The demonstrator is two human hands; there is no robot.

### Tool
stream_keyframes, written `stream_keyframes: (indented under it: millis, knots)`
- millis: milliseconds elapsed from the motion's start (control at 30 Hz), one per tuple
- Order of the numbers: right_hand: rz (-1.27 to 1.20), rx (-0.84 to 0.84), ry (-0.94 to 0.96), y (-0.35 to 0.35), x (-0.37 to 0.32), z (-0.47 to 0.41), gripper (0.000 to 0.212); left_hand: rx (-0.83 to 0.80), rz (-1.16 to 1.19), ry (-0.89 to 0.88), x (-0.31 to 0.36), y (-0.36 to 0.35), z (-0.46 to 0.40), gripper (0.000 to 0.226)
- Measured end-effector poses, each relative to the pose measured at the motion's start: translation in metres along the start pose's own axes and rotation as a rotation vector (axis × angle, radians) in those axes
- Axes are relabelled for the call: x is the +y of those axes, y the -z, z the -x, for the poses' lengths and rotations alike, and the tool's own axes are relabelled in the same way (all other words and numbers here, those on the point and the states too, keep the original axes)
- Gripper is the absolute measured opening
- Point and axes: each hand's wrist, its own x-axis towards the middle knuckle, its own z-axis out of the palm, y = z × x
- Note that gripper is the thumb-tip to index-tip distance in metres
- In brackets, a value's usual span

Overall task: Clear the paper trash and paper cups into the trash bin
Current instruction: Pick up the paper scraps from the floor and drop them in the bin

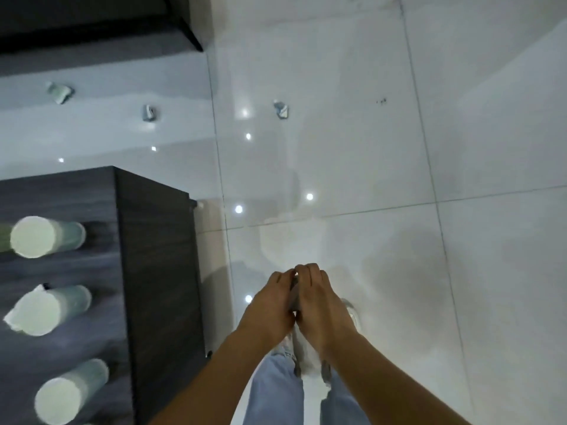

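While three paper cups [46, 237] stood on the dark table [153, 256] at nine o'clock, the lowest cut off by the frame, three crumpled paper scraps [280, 109] lay on the white tiled floor [399, 148] toward eleven and twelve o'clock. The left hand [267, 302] and right hand [322, 305] met at six o'clock, fingers curled together around a thin grey thing [294, 297], too hidden to identify. No bin showed.
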Motion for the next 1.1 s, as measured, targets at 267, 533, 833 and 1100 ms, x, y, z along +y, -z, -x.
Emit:
stream_keyframes:
  millis: [267,533,833,1100]
  knots:
    - [-0.026,-0.001,0.083,0.066,-0.055,-0.025,0.062,0.058,-0.039,0.068,0.001,0.087,-0.002,0.048]
    - [0.063,-0.019,0.164,0.116,-0.068,-0.115,0.054,0.067,-0.073,0.045,0.007,0.155,-0.069,0.028]
    - [0.088,-0.072,0.221,0.234,-0.056,-0.261,0.072,0.139,-0.054,0.178,0.028,0.276,-0.187,0.042]
    - [0.191,-0.088,0.099,0.281,-0.02,-0.381,0.074,0.173,-0.011,0.278,0.006,0.337,-0.285,0.054]
